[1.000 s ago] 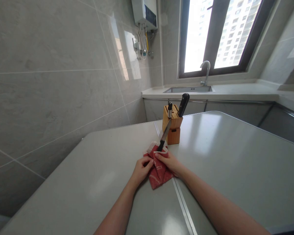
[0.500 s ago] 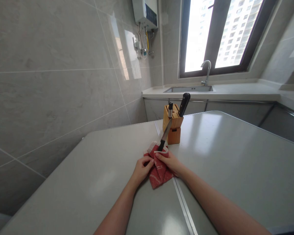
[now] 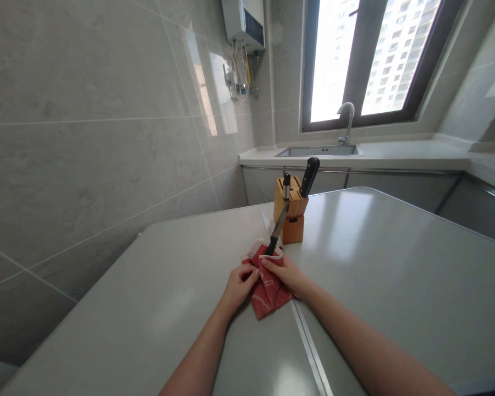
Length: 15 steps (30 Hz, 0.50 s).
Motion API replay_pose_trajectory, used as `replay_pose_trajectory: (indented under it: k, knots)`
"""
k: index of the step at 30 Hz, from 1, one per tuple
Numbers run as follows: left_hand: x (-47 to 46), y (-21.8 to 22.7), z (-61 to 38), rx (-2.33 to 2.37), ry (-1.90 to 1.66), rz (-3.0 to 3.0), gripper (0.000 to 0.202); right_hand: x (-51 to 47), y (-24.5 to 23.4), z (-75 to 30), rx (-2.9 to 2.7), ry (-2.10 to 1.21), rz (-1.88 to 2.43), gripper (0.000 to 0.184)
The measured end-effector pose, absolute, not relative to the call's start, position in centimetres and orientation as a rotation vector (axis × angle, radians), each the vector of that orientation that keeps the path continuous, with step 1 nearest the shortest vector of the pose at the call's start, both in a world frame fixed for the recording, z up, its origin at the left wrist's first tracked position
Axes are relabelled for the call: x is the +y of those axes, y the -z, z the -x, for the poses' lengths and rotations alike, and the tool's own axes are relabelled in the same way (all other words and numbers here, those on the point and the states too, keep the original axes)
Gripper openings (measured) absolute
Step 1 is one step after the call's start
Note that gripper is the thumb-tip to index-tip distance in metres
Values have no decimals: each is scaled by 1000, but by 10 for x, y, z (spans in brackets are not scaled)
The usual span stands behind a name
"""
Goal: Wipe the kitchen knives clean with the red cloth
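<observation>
A red cloth [image 3: 268, 291] with a pale edge is bunched between my hands, above the table. My right hand [image 3: 286, 273] grips it from the right, thumb on top, around the lower part of a knife [image 3: 277, 231]. The knife's black handle sinks into the cloth, and its blade points up and away. My left hand [image 3: 241, 285] pinches the cloth's left side, fingers curled. Just beyond the blade tip stands a wooden knife block [image 3: 295, 228]. A large black-handled knife [image 3: 310, 177] and a tool with a black and silver handle [image 3: 286, 186] stick up from it.
The white table [image 3: 181, 297] has a metal seam [image 3: 309, 344] running lengthwise beneath my hands. Behind it are a counter [image 3: 412, 149] with a sink [image 3: 319, 150] and a faucet [image 3: 347, 122]. A tiled wall [image 3: 86, 165] borders the left side.
Hardly anything differs: both hands, the cloth and the knife keep the same position. The whole view has shifted very slightly.
</observation>
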<state>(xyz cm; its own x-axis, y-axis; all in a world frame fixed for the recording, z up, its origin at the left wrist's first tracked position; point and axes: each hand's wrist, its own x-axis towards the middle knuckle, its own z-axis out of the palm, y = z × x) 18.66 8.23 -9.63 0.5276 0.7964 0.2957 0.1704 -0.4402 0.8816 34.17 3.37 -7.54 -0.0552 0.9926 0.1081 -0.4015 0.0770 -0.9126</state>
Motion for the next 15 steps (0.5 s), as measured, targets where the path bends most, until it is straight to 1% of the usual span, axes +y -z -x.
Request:
replay_pose_trajectory:
  k: [15]
  knots:
    - [81,93,-187,790,-943,-1864,25,34,76,-342,-1100,-1323,789,34]
